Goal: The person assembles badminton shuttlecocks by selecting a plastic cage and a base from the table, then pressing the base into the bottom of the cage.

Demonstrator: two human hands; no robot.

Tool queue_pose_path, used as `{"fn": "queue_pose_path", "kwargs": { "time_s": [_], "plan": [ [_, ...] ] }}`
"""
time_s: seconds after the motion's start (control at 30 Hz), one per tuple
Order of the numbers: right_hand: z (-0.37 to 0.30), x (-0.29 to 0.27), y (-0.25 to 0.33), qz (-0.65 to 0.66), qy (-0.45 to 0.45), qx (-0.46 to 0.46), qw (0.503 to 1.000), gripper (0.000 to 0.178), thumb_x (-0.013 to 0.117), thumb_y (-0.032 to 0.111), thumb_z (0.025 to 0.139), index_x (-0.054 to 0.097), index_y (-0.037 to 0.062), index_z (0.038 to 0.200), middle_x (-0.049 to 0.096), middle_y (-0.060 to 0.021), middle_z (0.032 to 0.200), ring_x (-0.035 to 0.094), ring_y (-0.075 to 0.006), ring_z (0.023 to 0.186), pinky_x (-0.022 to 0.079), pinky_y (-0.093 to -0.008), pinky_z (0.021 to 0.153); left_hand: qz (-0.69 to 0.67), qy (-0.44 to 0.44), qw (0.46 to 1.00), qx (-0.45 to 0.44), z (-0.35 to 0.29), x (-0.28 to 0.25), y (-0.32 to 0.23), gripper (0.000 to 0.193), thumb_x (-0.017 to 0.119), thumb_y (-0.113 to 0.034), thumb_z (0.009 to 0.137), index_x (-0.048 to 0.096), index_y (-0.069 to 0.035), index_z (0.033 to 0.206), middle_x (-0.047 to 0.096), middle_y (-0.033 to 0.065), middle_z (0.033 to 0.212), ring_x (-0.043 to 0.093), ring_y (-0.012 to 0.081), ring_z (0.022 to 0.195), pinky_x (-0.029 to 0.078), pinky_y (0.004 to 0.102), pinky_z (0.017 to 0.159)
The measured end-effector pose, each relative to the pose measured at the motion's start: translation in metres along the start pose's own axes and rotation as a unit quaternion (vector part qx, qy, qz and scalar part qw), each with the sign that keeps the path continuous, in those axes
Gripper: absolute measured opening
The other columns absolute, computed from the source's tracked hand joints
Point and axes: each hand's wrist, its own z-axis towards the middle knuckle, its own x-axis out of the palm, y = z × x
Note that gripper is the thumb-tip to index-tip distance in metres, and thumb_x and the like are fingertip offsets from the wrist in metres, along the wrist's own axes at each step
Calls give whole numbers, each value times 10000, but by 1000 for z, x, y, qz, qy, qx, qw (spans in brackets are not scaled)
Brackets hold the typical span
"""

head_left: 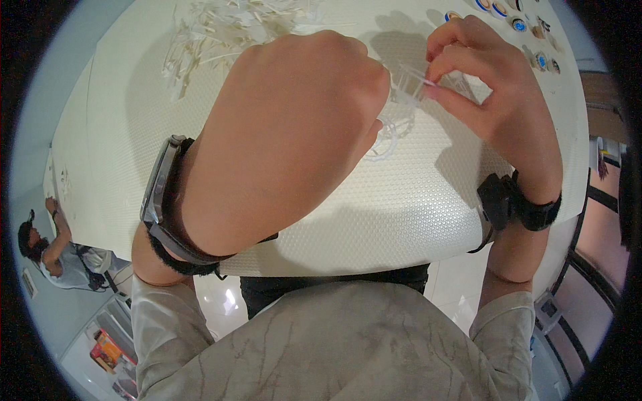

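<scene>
My right hand (491,83) pinches a thin clear plastic piece (409,81) between thumb and forefinger, above the far right part of the table. My left hand (301,113), close to the camera, is curled with its knuckles up beside that piece; its fingertips are hidden under it, and what they hold cannot be made out. Below the gap between the hands, a clear ring-shaped piece (382,148) shows against the table, partly covered by my left hand. Beyond my left hand lies a loose pile of thin white and clear strips (200,40).
The white textured table (414,214) curves around in front of me. Several small round pieces (519,25) with blue and brown faces lie at its far right. Another person (57,250) is at the table's far left. An orange box (107,351) is at the lower left.
</scene>
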Motion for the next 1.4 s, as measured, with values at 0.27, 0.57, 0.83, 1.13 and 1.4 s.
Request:
{"fn": "queue_pose_path", "kwargs": {
  "time_s": [0.27, 0.57, 0.83, 1.13, 1.4],
  "plan": [
    [1, -5, 23, 12, 47, -39, 998, 387, 878, 13, 531, 651, 69, 839, 628, -55, 1121, 551, -269, 1018, 463, -391, 836, 10, 3, 1000, -8, -1, 0, 0, 235, 804, -176, 764, 679, -65, 929, 637, 108, 881, 644, 345, 831, 499, 456, 747],
    [2, 0, 22, -52, 34, -72, 995, 328, 850, 5, 504, 734, 74, 803, 644, -77, 1209, 554, -298, 1199, 402, -452, 971, 2, 20, 999, -25, 3, 0, -4, 211, 802, -181, 756, 713, -57, 903, 654, 120, 887, 663, 354, 824, 519, 461, 730],
    [6, 5, 23, -68, 41, -88, 993, 251, 824, 24, 565, 666, 70, 754, 675, -47, 1042, 581, -244, 1051, 378, -409, 916, 49, 34, 998, -35, 5, -1, -10, 216, 793, -179, 751, 714, -47, 902, 658, 125, 875, 666, 359, 814, 530, 463, 729],
    [5, 11, 16, -49, 30, -109, 992, 277, 838, 37, 570, 672, 69, 789, 663, -38, 963, 576, -238, 970, 378, -415, 901, 39, 11, 999, -31, 6, 3, -16, 203, 776, -177, 759, 701, -64, 910, 659, 113, 890, 657, 346, 861, 528, 472, 736],
    [2, 8, 12, -49, 44, -129, 989, 158, 801, 96, 703, 714, 91, 834, 661, -18, 936, 577, -182, 969, 395, -376, 892, 84, 28, 996, -32, 10, 3, -21, 224, 785, -203, 755, 702, -77, 921, 670, 98, 910, 640, 333, 916, 517, 465, 795]
  ]
}}
